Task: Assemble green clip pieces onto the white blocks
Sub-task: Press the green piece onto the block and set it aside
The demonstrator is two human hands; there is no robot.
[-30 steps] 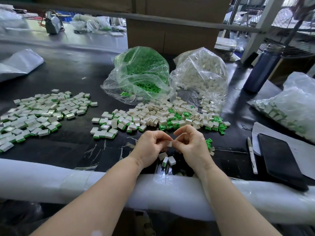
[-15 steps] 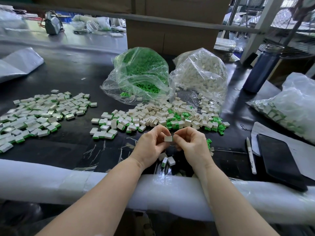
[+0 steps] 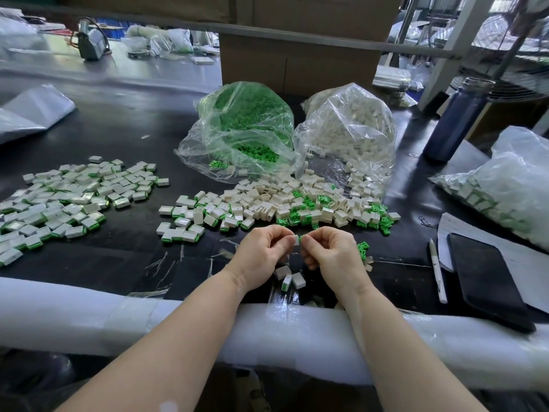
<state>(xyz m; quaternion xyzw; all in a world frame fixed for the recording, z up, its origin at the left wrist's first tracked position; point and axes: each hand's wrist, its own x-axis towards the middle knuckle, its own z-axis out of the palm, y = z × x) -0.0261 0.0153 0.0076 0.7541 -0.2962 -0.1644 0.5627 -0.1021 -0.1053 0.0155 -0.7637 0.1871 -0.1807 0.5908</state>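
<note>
My left hand (image 3: 261,257) pinches a small white block (image 3: 296,240) at its fingertips. My right hand (image 3: 331,252) pinches a green clip (image 3: 300,239) right against that block's side. Both hands hover just above the black table near its front edge. Under them lie three small blocks (image 3: 290,278), one with a green end. A loose heap of white blocks and green clips (image 3: 297,203) spreads just beyond my hands. A few green clips (image 3: 363,249) lie right of my right hand. A clear bag of green clips (image 3: 240,129) and a clear bag of white blocks (image 3: 347,129) stand behind the heap.
A large pile of assembled blocks (image 3: 65,200) covers the left side. A white padded roll (image 3: 89,310) runs along the front edge. At right lie a pen (image 3: 436,269), a black phone (image 3: 487,281) on paper, another bag of blocks (image 3: 505,185) and a dark blue bottle (image 3: 457,117).
My hands have risen slightly and the fingertips have shifted on the block. A green clip now shows between the fingertips, against the white block.
</note>
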